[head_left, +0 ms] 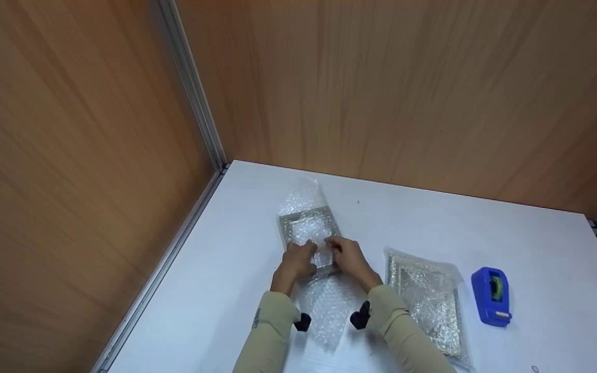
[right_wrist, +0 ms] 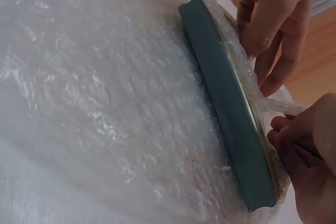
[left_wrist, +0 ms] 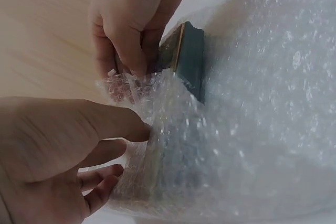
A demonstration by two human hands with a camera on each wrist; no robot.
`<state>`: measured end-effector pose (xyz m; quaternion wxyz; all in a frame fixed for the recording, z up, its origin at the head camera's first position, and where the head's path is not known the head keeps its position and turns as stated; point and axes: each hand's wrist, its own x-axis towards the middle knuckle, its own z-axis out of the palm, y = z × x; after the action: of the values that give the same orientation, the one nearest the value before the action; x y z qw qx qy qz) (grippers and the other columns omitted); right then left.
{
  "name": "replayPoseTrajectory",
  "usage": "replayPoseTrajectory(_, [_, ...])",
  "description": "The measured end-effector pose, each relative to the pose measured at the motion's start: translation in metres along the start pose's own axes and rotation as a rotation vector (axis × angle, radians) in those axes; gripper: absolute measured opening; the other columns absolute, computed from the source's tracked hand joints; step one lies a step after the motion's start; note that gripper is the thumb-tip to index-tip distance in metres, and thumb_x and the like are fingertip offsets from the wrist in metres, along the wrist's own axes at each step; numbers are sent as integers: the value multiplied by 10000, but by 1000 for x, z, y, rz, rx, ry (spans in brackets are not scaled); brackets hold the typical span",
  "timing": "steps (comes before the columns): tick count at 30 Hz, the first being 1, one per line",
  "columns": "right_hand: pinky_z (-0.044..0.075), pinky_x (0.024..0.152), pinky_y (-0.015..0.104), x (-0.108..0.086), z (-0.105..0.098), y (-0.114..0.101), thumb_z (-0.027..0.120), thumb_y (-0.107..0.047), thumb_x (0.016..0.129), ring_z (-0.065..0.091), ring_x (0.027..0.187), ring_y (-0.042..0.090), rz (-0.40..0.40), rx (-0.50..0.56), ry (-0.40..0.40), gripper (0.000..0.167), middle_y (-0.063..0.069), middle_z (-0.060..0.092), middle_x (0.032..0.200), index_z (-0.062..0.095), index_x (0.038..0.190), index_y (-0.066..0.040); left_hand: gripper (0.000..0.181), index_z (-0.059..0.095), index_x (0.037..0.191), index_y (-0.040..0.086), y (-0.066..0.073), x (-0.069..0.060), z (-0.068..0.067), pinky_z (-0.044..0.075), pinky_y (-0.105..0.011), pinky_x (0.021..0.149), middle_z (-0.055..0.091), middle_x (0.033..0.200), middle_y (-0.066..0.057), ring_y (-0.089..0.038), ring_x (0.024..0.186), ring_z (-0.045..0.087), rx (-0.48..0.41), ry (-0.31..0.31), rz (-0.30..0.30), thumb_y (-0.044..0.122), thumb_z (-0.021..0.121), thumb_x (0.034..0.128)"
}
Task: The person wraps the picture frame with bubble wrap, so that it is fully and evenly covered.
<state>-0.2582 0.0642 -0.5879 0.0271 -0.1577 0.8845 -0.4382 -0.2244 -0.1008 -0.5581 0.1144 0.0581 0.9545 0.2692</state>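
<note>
A picture frame (head_left: 332,220) lies on the white table, partly covered by bubble wrap (head_left: 324,313), which spreads past its far and near ends. In the right wrist view, the green side of the frame shows bare above the wrap. My left hand (head_left: 297,261) pinches wrap at the frame's left part, thumb against the plastic in the left wrist view. Across from it, my right hand (head_left: 351,259) pinches a strip of wrap between thumb and fingers, which the right wrist view shows pulled up a little. The frame's underside is hidden.
To the right lies another flat frame wrapped in bubble wrap (head_left: 428,303). Beyond it stands a blue tape dispenser (head_left: 491,298) with a green roll. Wooden panels (head_left: 381,93) border the table (head_left: 189,290) at the back and left.
</note>
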Motion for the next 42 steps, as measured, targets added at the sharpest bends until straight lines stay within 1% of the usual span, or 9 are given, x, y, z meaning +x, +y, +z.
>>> replayPoseTrajectory(3, [536, 874, 410, 0, -3, -1, 527, 98, 883, 634, 1010, 268, 22, 56, 35, 325, 154, 679, 1081, 636, 1174, 2, 388, 579, 1179, 112, 0, 0, -1, 499, -468, 847, 596, 1099, -132, -341, 1094, 489, 3, -1, 0, 127, 711, 814])
replayPoseTrajectory(8, [540, 864, 402, -1, -10, -6, 481, 129, 885, 626, 1003, 278, 46, 118, 81, 338, 169, 656, 1064, 614, 1182, 37, 396, 571, 1169, 112, 0, -1, -3, 510, -465, 820, 575, 1097, -156, -351, 1068, 505, 1, 1, 0, 131, 720, 803])
replayPoseTrajectory(13, [537, 888, 403, -7, -17, -10, 512, 86, 903, 623, 1034, 275, -39, -3, 129, 282, 132, 654, 1088, 654, 1127, -9, 454, 560, 1215, 130, -1, -1, -2, 512, -466, 826, 571, 1105, -146, -343, 1063, 513, -16, 4, -16, 140, 734, 795])
replayPoseTrajectory(18, [536, 884, 401, -21, -20, -15, 552, 43, 903, 614, 1050, 259, -118, -104, 112, 250, 85, 638, 1098, 663, 1109, -44, 484, 578, 1242, 143, 0, -1, -1, 507, -459, 848, 600, 1150, -146, -336, 1075, 505, 29, 20, -5, 129, 746, 788])
replayPoseTrajectory(24, [514, 916, 404, -38, -26, -25, 577, 20, 882, 602, 1068, 237, -160, -175, 14, 203, 31, 639, 1062, 684, 1023, -81, 528, 577, 1326, 189, 6, -3, 0, 460, -496, 968, 474, 1441, -154, -415, 1235, 438, 188, 8, 38, 190, 721, 818])
replayPoseTrajectory(30, [534, 829, 412, -58, -34, -34, 632, 5, 843, 629, 921, 243, -229, -285, -177, 155, 56, 667, 952, 709, 960, -60, 490, 562, 1348, 233, 11, -4, 3, 442, -499, 987, 449, 1459, -148, -404, 1262, 414, 280, -7, 17, 247, 660, 868])
replayPoseTrajectory(35, [515, 889, 447, -75, -33, -33, 664, 48, 778, 603, 1030, 317, -310, -429, -286, 260, 132, 636, 1138, 670, 1030, -12, 490, 551, 1358, 257, 14, -3, 3, 436, -481, 998, 418, 1486, -136, -391, 1266, 407, 297, -32, 1, 247, 643, 877])
replayPoseTrajectory(38, [511, 894, 455, -83, -30, -30, 699, 41, 749, 589, 1059, 342, -333, -485, -292, 287, 159, 598, 1195, 640, 1027, -5, 488, 545, 1362, 277, 14, -3, 2, 427, -478, 1015, 392, 1507, -117, -383, 1283, 392, 281, -53, -17, 241, 632, 884])
replayPoseTrajectory(42, [519, 864, 450, -92, -28, -30, 731, 33, 703, 589, 1014, 347, -340, -548, -284, 362, 156, 587, 1131, 627, 1047, -16, 467, 543, 1360, 301, 12, -2, -1, 425, -484, 1020, 361, 1526, -105, -384, 1303, 369, 238, -84, -29, 257, 613, 900])
